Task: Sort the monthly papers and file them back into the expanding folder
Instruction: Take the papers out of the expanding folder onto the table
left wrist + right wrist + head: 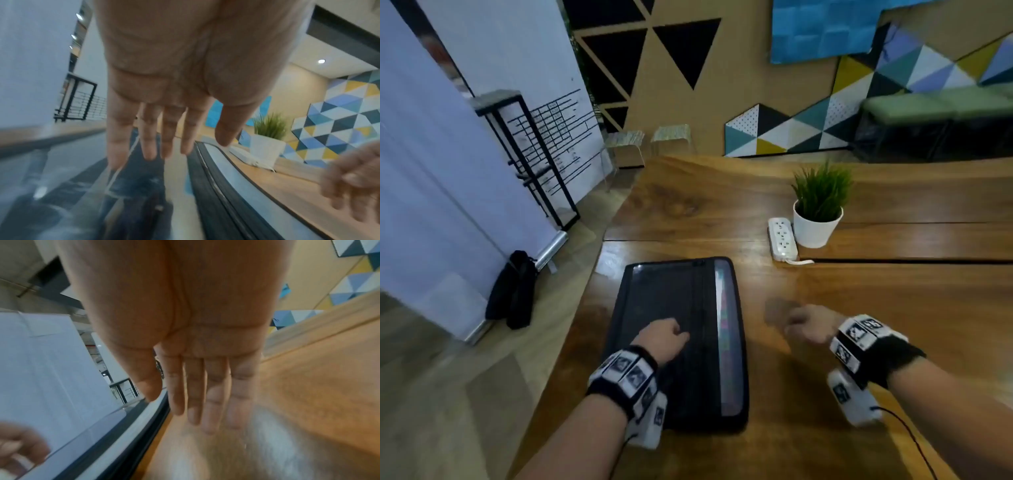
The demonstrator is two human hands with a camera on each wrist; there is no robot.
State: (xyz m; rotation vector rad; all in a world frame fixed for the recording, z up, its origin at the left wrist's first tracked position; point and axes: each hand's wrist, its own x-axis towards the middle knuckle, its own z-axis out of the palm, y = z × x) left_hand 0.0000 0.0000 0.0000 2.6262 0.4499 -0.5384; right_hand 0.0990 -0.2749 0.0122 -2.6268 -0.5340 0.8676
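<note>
Head view: black expanding folder lies flat and closed on the wooden table, near the table's left edge, long axis running away from the person. Zip line runs lengthwise, right of centre, w/ a strip of coloured tabs visible along the right side. No loose papers in sight.

Left hand is over the folder's middle, just left of the zip; left wrist view shows fingers straight, a little spread, pointing down at the cover, holding nothing. Whether fingertips touch the cover can't be told.

Right hand is blurred, over bare table just right of the folder, apart from it; right wrist view shows fingers straight and together, empty, folder's right edge off to their left.

Judgement: nothing filed yet, opening comes first. Left hand is nearer, already over it; right hand needs a short move leftward to reach the zip side.
</note>
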